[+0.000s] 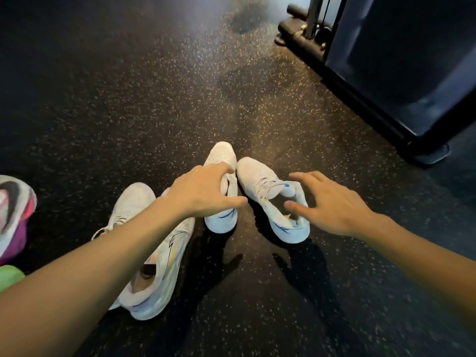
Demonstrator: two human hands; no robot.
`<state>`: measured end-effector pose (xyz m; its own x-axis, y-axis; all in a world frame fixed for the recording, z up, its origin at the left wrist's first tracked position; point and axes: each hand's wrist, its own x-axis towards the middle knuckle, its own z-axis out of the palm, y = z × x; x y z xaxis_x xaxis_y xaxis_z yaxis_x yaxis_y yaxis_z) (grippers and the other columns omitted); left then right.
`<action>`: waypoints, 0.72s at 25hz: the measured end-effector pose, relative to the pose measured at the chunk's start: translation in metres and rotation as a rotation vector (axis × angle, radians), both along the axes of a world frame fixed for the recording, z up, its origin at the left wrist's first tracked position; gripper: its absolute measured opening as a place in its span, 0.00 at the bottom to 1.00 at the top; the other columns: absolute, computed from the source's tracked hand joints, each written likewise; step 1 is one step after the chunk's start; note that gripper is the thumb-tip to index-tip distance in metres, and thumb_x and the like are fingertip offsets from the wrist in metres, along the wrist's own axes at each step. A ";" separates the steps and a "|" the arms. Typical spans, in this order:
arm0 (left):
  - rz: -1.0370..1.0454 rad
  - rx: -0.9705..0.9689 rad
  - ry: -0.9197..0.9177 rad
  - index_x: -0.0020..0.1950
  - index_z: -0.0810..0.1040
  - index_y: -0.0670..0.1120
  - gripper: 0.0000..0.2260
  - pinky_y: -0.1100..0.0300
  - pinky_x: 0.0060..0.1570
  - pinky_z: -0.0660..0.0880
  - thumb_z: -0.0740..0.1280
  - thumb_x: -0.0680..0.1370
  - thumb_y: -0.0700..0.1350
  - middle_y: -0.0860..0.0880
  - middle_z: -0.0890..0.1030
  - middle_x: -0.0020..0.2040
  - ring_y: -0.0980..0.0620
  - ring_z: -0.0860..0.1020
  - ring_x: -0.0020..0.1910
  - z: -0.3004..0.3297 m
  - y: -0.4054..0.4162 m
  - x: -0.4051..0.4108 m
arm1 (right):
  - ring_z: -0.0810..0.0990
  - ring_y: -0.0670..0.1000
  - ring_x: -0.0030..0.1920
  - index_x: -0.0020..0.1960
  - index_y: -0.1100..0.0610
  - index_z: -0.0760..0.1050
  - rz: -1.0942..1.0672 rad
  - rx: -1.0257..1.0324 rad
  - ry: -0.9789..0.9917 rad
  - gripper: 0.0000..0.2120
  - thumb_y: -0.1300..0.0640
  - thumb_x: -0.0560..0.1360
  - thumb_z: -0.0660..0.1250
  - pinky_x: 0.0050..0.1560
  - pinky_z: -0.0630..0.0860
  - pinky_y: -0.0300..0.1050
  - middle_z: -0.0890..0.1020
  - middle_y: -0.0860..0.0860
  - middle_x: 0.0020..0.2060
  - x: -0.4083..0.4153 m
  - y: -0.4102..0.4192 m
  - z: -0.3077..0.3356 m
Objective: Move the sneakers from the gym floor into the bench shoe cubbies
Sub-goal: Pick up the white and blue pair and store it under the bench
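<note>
Both hands (203, 191) spread over sneakers (273, 199)

White sneakers (273, 199) with blue trim sit on black floor (154, 99) flecked with pale specks.

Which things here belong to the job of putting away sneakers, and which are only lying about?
Job:
- pair of white sneakers with blue heel marks
- larger white mesh sneaker with yellow streak
- pink, purple and white sneaker at the left edge
- left hand
- right hand

Lying about:
- black gym machine base
- green thing, cut off
</note>
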<state>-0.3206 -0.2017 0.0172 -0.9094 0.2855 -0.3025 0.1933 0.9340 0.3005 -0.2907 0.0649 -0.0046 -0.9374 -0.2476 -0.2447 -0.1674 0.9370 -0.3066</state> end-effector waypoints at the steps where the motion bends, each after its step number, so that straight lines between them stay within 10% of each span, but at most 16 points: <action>1: -0.001 0.000 0.003 0.66 0.68 0.59 0.34 0.50 0.50 0.75 0.63 0.64 0.72 0.56 0.78 0.57 0.49 0.75 0.57 -0.016 -0.001 0.000 | 0.75 0.49 0.56 0.69 0.40 0.57 0.005 -0.005 -0.005 0.32 0.27 0.70 0.53 0.44 0.74 0.50 0.66 0.42 0.67 0.003 -0.001 -0.016; 4: -0.006 -0.003 0.006 0.59 0.72 0.56 0.30 0.51 0.46 0.75 0.64 0.63 0.71 0.58 0.75 0.44 0.49 0.76 0.49 -0.050 -0.001 0.000 | 0.75 0.45 0.48 0.66 0.41 0.60 0.013 -0.022 -0.039 0.31 0.26 0.68 0.53 0.39 0.73 0.47 0.68 0.40 0.63 0.010 -0.005 -0.048; 10: 0.008 -0.147 -0.035 0.60 0.69 0.53 0.27 0.52 0.45 0.75 0.69 0.67 0.63 0.52 0.75 0.50 0.46 0.72 0.56 -0.085 -0.007 -0.001 | 0.77 0.48 0.46 0.59 0.40 0.63 0.067 0.083 -0.150 0.29 0.25 0.66 0.56 0.40 0.72 0.48 0.71 0.39 0.57 0.017 -0.011 -0.078; 12: -0.009 -0.265 -0.064 0.67 0.66 0.53 0.29 0.52 0.47 0.74 0.69 0.70 0.59 0.50 0.75 0.53 0.45 0.67 0.62 -0.093 -0.005 0.002 | 0.77 0.49 0.47 0.60 0.42 0.64 0.082 0.123 -0.175 0.26 0.29 0.68 0.61 0.40 0.72 0.46 0.72 0.41 0.56 0.017 -0.012 -0.082; 18: -0.033 -0.369 0.075 0.48 0.73 0.49 0.09 0.54 0.39 0.66 0.69 0.75 0.52 0.48 0.79 0.50 0.43 0.76 0.52 -0.096 0.001 0.011 | 0.78 0.54 0.47 0.51 0.50 0.69 0.054 0.143 -0.103 0.09 0.48 0.75 0.65 0.40 0.71 0.45 0.77 0.48 0.53 0.015 -0.018 -0.087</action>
